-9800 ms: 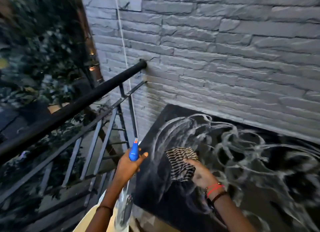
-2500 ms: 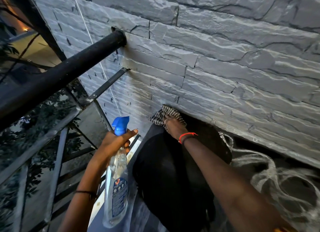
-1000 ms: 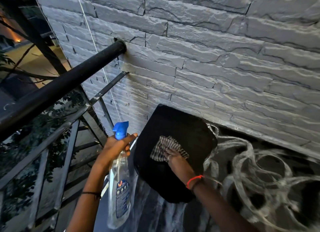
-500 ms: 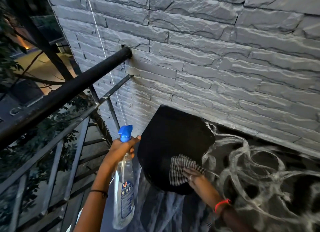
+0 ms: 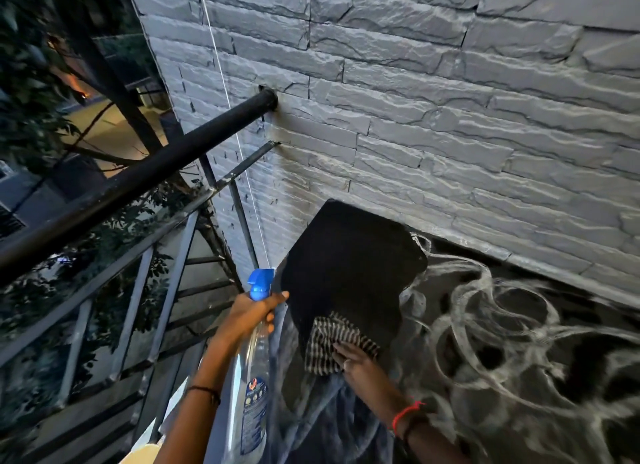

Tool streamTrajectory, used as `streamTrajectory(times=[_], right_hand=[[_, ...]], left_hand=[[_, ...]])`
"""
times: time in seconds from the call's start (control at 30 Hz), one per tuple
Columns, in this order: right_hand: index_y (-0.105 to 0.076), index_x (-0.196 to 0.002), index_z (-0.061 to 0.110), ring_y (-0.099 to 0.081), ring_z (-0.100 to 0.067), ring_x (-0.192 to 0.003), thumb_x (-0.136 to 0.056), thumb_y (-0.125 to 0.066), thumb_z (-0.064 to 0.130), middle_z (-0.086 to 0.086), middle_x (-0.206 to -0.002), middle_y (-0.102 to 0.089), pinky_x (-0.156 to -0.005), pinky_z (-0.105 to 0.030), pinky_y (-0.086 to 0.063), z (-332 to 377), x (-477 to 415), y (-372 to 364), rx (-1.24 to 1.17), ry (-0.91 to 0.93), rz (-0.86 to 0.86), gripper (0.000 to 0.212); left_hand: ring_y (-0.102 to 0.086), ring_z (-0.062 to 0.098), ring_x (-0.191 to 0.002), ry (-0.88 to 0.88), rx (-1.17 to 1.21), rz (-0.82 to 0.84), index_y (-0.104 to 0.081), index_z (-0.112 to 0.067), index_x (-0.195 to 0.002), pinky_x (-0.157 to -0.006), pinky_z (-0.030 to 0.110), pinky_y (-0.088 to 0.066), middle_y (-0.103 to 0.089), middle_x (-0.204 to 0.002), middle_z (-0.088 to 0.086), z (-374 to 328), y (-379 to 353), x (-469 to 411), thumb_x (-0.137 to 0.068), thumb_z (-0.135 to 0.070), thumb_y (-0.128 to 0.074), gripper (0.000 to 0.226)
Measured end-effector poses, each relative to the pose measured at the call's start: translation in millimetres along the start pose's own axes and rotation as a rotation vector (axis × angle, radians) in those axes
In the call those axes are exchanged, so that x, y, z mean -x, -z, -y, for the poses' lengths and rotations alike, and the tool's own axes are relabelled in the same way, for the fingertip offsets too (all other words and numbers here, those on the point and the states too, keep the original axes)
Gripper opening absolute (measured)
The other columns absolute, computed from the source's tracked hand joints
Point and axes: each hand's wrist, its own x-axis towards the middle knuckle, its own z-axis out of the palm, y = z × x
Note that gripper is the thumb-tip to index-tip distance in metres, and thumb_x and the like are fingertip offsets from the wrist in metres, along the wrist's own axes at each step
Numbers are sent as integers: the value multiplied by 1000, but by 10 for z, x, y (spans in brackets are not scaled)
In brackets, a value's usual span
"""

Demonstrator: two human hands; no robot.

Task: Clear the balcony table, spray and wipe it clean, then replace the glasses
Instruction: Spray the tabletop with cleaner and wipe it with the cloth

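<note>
The black balcony table [image 5: 353, 255] runs along the stone wall; its far left corner is wiped dark, while white foamy swirls [image 5: 502, 328] cover the rest. My right hand [image 5: 356, 363] presses a striped cloth [image 5: 332, 342] flat on the table near its front left edge. My left hand [image 5: 249, 316] holds a clear spray bottle [image 5: 252, 387] with a blue trigger head upright, just left of the table. No glasses are in view.
A grey stone wall [image 5: 450, 117] rises behind the table. A black metal railing [image 5: 145, 176] with slanted bars stands at the left, meeting the wall. Trees and a lit street lie beyond it.
My right hand has dragged the cloth from the table's far corner back toward me, leaving a dark wiped patch. The spray bottle has stayed in my left hand.
</note>
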Motion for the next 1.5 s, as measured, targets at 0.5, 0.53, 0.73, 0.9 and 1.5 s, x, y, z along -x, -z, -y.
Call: streamTrajectory(times=[0.5,0.53,0.73,0.9,1.5], right_hand=[[-35,-138,1,-27,-24,-139,-97,-37,1,-14,-149,-31,-80,15,-13,-202,229,363,240,-50,-134,42],[-39,-137,2,-31,-25,-137,-96,-38,3,-14,-147,-36,-82,14,-17,-187,256,369,261,-81,-188,41],[-36,-139,6,-21,-16,-141,-96,-38,3,-3,-152,-25,-106,-6,-5,-174,233,356,286,-16,-152,43],[-43,-136,5,-26,-14,-139,-94,-43,2,-4,-149,-32,-106,-8,-6,-123,244,372,295,-11,-180,42],[-49,-130,4,-14,-20,-142,-94,-32,9,-6,-140,-47,-118,-28,-6,391,148,-328,732,249,-193,40]], left_hand=[[-49,6,-32,91,-42,-89,-57,-5,-71,-37,15,-43,-54,-55,9,102,-20,411,-83,-21,-72,25],[-49,5,-32,84,-56,-84,-57,-5,-72,-37,15,-43,-54,-55,9,98,-21,426,-83,-21,-71,24],[-44,9,-30,86,8,-195,-53,-8,-62,-35,16,-40,-49,-48,7,202,40,566,-80,-19,-75,31],[-47,10,-32,138,-80,-196,-57,-4,-66,-39,20,-41,-53,-52,10,435,120,839,-80,-25,-75,31],[-45,15,-39,235,-85,77,-56,-6,-74,-41,24,-43,-49,-46,4,1039,-229,1554,-80,-20,-76,25]])
